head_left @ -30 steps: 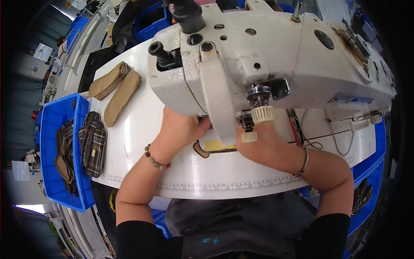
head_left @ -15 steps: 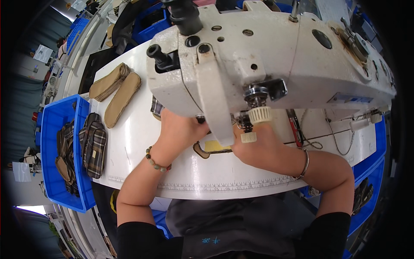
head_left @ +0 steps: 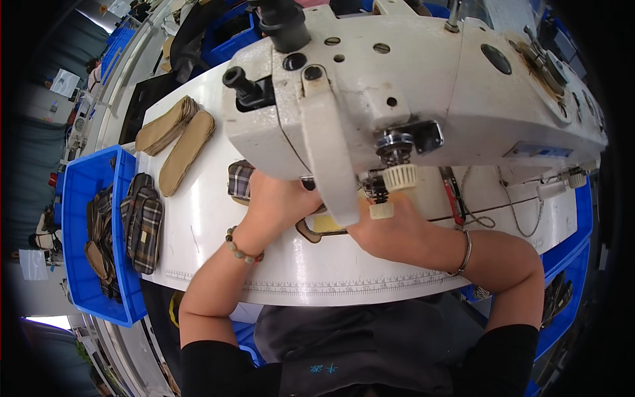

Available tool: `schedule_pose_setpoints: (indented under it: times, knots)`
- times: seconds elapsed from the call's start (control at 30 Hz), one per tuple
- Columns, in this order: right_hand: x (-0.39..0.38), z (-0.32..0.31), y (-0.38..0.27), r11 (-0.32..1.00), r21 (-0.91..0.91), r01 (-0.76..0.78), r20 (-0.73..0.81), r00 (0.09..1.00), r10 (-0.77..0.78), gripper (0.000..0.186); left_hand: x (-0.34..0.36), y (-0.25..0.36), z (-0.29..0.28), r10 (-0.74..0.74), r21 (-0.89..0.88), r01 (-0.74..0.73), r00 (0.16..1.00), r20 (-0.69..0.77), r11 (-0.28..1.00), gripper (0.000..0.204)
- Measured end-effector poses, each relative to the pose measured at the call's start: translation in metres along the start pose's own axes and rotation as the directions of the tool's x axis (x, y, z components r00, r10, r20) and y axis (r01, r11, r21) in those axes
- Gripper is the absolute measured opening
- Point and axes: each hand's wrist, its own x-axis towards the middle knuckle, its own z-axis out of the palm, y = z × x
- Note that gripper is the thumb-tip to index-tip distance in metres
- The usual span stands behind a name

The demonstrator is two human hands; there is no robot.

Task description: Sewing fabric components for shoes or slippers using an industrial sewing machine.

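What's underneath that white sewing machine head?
Partly beneath the sewing machine head are the left hand, the right hand, a tan, dark-edged piece and a yellow patch. The head and hands cover most fingertips and the stitching spot.

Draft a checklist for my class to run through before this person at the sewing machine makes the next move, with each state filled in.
1. Plaid piece beside left grip: ok; whether it is held, cannot tell.
2. Right fingertips in view: not ok; the machine hides them.
3. Needle clear of both grips: cannot tell; the needle is hidden.
4. Red tool apart from right grip: ok; it lies beyond, to the right.
5. Soles away from both grips: ok; they lie at the table's upper left.
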Motion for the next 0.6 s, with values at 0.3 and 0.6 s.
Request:
schedule_pose_setpoints:
  times: [0.3,0.6]
  knots:
    - [0.006,0.002,0.000,0.990,0.123,-0.072,-0.003,0.997,0.073,0.036,-0.002,-0.008,0.006,0.063,0.085,-0.060,0.997,-0.036,0.995,0.042]
    - [0.008,-0.010,0.000,0.964,0.239,-0.117,0.105,0.990,0.094,0.017,0.000,-0.012,0.004,-0.121,-0.131,0.137,0.985,0.122,0.982,0.053]
